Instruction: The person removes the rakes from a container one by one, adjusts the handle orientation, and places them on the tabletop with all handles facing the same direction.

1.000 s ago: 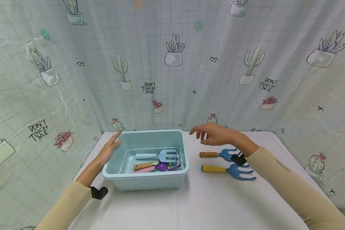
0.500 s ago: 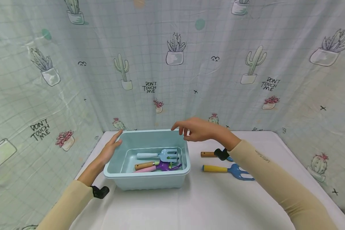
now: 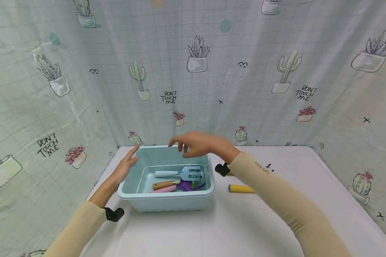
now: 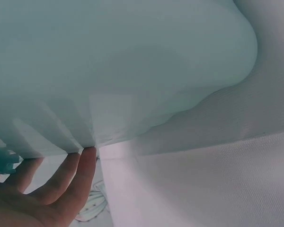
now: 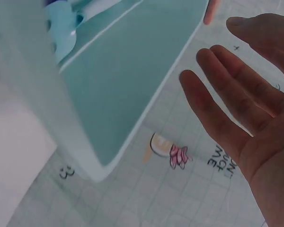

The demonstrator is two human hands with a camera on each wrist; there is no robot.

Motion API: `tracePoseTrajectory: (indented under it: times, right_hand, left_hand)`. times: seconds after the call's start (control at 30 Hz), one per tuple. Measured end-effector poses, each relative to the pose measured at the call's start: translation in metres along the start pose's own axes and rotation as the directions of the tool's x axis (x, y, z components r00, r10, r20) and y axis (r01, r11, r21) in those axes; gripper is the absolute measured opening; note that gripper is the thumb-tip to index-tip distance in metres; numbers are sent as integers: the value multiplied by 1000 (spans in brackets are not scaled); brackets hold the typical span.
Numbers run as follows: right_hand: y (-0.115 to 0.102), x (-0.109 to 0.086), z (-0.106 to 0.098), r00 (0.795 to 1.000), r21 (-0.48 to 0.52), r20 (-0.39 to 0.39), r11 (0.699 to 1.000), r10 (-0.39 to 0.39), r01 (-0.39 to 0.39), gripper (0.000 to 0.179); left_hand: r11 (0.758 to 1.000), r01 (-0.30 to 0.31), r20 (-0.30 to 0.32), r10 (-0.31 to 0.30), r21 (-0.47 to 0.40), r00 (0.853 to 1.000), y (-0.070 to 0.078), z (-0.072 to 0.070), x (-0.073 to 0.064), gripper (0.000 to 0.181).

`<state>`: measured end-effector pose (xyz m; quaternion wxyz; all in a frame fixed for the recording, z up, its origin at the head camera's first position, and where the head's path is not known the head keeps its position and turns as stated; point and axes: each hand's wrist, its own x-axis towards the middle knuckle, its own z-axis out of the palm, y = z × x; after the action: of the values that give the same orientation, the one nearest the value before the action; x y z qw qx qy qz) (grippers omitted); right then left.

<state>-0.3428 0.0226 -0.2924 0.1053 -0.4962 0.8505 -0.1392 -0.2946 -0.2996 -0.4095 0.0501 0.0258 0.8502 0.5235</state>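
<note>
A pale blue plastic basin (image 3: 167, 205) stands left of centre on the table. My left hand (image 3: 122, 169) holds its left rim; in the left wrist view, the fingertips (image 4: 88, 153) meet the outer wall. Inside the basin lie a light blue hand fork (image 3: 184, 174), a wooden-handled tool (image 3: 162, 185), and a purple-headed tool (image 3: 184, 185) beside a pink handle (image 3: 165, 190). Over the basin's far right part hovers my right hand (image 3: 199, 144), nothing in it. Its fingers (image 5: 208, 104) are loosely bent and apart from the basin in the right wrist view.
On the white table (image 3: 244, 221), right of the basin, a yellow handle (image 3: 241, 189) pokes out from under the right sleeve (image 3: 276, 189). A brown handle (image 3: 230, 174) behind it is mostly covered. A cactus-print curtain (image 3: 199, 92) encloses the back and sides.
My right hand has moved left, from beside the basin to over it. Its sleeve now covers most of the two blue forks on the table. The left hand stays at the rim.
</note>
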Motion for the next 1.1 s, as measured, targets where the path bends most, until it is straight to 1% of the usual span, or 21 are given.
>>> tracePoseTrajectory:
  times: [0.23, 0.4, 0.53, 0.67, 0.77, 0.87, 0.97, 1.1]
  right_hand:
    - [0, 27, 16, 1000, 83, 17, 997, 10, -12, 48]
    - [4, 45, 30, 997, 165, 62, 984, 53, -62, 46]
    - [8, 58, 41, 992, 232, 95, 967, 83, -103, 44]
    - [15, 68, 56, 986, 268, 121, 953, 113, -142, 43]
    - [19, 74, 65, 981, 262, 149, 952, 121, -157, 43]
    - [21, 78, 72, 979, 245, 169, 958, 111, -151, 44]
    - [23, 81, 77, 980, 235, 175, 962, 97, -137, 46]
    - [24, 86, 83, 980, 237, 172, 961, 99, -139, 47]
  left_hand:
    - [1000, 17, -1, -17, -9, 1000, 0, 1, 0, 60]
    - [999, 38, 0, -38, 2, 999, -3, 1, 4, 60]
    - [999, 47, -3, -47, 7, 999, -4, -1, 6, 60]
    - [999, 45, -5, -45, 8, 999, -3, -1, 5, 60]
    - [999, 36, -14, -36, 5, 999, -3, -1, 3, 60]
    - [1000, 27, -20, -27, 7, 999, -2, 1, 2, 60]
    - [1000, 23, -24, -23, 10, 999, -1, 0, 1, 60]
    - [1000, 18, -23, -18, 11, 1000, 0, 0, 1, 60]
